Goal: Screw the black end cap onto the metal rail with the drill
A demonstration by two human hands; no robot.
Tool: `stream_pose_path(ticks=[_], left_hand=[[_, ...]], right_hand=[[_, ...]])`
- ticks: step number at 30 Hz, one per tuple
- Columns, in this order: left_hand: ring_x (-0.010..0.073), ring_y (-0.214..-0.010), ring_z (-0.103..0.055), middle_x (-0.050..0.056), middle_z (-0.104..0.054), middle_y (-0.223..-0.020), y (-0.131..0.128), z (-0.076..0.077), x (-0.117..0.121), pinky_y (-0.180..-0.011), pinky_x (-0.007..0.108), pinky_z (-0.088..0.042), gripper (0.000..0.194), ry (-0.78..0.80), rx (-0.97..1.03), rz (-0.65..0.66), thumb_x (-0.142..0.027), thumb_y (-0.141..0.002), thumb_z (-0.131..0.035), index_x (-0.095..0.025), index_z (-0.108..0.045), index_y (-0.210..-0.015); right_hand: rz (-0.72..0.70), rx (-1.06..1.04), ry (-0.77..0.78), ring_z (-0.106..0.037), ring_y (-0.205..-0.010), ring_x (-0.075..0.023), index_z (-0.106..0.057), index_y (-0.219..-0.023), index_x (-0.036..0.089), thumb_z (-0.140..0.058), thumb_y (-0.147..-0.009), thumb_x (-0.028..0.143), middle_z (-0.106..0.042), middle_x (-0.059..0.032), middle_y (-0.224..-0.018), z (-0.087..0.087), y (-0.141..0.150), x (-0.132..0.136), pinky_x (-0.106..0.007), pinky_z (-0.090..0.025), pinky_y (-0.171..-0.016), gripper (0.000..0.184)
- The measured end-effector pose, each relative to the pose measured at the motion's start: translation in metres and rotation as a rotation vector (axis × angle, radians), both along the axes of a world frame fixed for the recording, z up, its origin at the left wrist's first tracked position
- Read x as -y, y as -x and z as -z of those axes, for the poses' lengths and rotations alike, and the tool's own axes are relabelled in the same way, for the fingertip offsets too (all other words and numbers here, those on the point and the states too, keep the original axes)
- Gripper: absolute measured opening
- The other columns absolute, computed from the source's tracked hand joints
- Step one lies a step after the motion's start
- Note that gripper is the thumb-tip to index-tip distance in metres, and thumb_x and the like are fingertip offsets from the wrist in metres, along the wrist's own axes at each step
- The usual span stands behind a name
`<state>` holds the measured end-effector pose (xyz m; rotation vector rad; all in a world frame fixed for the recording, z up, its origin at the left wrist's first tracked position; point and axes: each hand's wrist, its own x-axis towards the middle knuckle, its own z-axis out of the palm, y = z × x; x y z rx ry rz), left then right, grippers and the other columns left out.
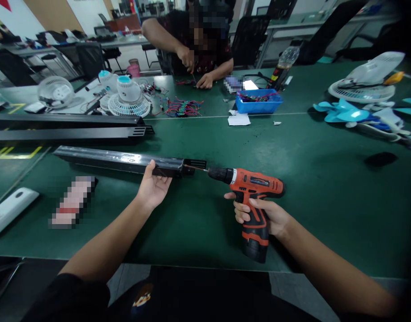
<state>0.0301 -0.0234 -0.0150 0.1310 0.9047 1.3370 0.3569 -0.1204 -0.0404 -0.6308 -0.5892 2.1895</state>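
Note:
With my right hand [255, 210] I grip an orange and black cordless drill [255, 183] by its handle. Its long thin bit [196, 167] points left, and the tip reaches the right end of a long black bar [125, 160]. Whether the tip is in a screw there cannot be made out. My left hand [154, 185] is wrapped around the bar near that end, thumb on top and fingers underneath. A slotted black end piece [196, 163] sticks out past the bar's end.
Further long black bars [91, 133] lie behind on the left. A phone [73, 201] and a white case [12, 210] are at front left. Fan parts [128, 96], bundled wires [183, 107] and a blue bin [259, 105] stand further back. Across the table, a co-worker's hands [204, 80] handle wires.

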Motion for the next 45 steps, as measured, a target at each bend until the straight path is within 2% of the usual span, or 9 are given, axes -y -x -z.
stream_pose_path(ticks=[7,13,19,25,33,39,45], left_hand=[[0.0216,-0.098,-0.079,0.01,-0.082,-0.108,0.002,0.0,0.0,-0.097,0.031,-0.063,0.042,0.004,0.016,0.017,-0.037,-0.096,-0.073,-0.015,-0.069,-0.132],[0.0218,-0.1,-0.079,0.01,-0.081,-0.109,0.0,-0.003,0.0,-0.096,0.03,-0.062,0.038,0.013,0.004,0.01,-0.038,-0.098,-0.07,-0.015,-0.069,-0.128],[0.0223,-0.099,-0.079,0.01,-0.081,-0.108,0.0,-0.003,0.001,-0.095,0.031,-0.063,0.036,0.014,0.006,0.006,-0.037,-0.098,-0.071,-0.016,-0.07,-0.127],[0.0221,-0.101,-0.078,0.012,-0.081,-0.109,-0.001,-0.005,0.001,-0.1,0.031,-0.061,0.04,0.019,0.002,0.009,-0.037,-0.099,-0.069,-0.013,-0.068,-0.131],[0.0211,-0.099,-0.078,0.01,-0.081,-0.108,-0.005,-0.01,0.003,-0.1,0.032,-0.061,0.039,0.03,-0.025,-0.009,-0.037,-0.101,-0.066,-0.012,-0.068,-0.13],[0.021,-0.096,-0.079,0.009,-0.082,-0.103,-0.006,-0.01,0.002,-0.1,0.032,-0.06,0.037,0.039,0.0,-0.017,-0.037,-0.102,-0.066,-0.012,-0.068,-0.129],[0.0217,-0.098,-0.079,0.011,-0.081,-0.107,-0.004,-0.008,0.0,-0.099,0.032,-0.061,0.041,0.04,-0.005,-0.002,-0.038,-0.101,-0.067,-0.011,-0.067,-0.132]], right_hand=[[-0.002,0.019,-0.005,-0.057,-0.062,-0.0117,-0.073,-0.109,0.015,-0.087,-0.082,0.03,-0.057,0.004,-0.07,0.0,0.0,-0.001,-0.029,-0.054,-0.07,0.034],[-0.016,0.074,0.023,-0.064,-0.066,-0.0138,-0.074,-0.108,0.016,-0.087,-0.082,0.032,-0.068,0.0,-0.077,0.002,-0.003,-0.001,-0.03,-0.055,-0.07,0.033],[-0.016,-0.004,-0.01,-0.053,-0.054,-0.009,-0.074,-0.111,0.012,-0.086,-0.085,0.032,-0.052,0.0074,-0.063,-0.001,-0.001,-0.002,-0.026,-0.053,-0.065,0.034],[-0.041,-0.031,-0.017,-0.055,-0.059,-0.0102,-0.072,-0.126,0.011,-0.083,-0.087,0.032,-0.052,0.0064,-0.066,0.001,-0.002,-0.001,-0.027,-0.053,-0.068,0.045],[-0.073,-0.088,-0.082,-0.054,-0.061,-0.0096,-0.07,-0.115,0.013,-0.082,-0.09,0.031,-0.05,0.007,-0.067,0.009,-0.004,-0.002,-0.028,-0.054,-0.072,0.033],[-0.079,-0.157,-0.056,-0.056,-0.062,-0.0116,-0.07,-0.116,0.011,-0.078,-0.09,0.03,-0.055,0.0044,-0.07,0.01,-0.004,-0.004,-0.029,-0.054,-0.073,0.033],[-0.104,-0.259,-0.051,-0.058,-0.066,-0.0138,-0.067,-0.119,0.007,-0.076,-0.082,0.026,-0.059,0.0008,-0.075,0.004,-0.006,-0.006,-0.032,-0.056,-0.074,0.043]])
